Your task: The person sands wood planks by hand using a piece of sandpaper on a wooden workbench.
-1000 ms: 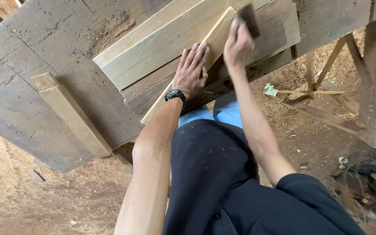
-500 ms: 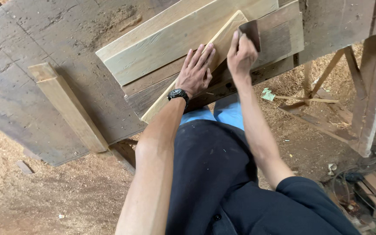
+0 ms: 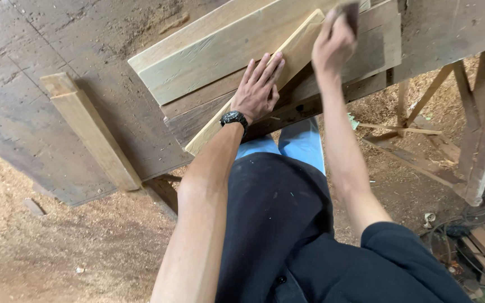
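While the left hand [image 3: 258, 90] lies flat and open on the thin strip [image 3: 287, 67], the right hand [image 3: 332, 45] grips a dark block [image 3: 351, 12]; uneven pressure could let the strip skid across the worktop [image 3: 57, 50].

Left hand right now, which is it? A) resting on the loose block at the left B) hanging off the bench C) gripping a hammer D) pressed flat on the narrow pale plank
D: the left hand lies palm down, fingers spread, on the narrow pale plank, while the right hand holds a dark block near the plank's far end.
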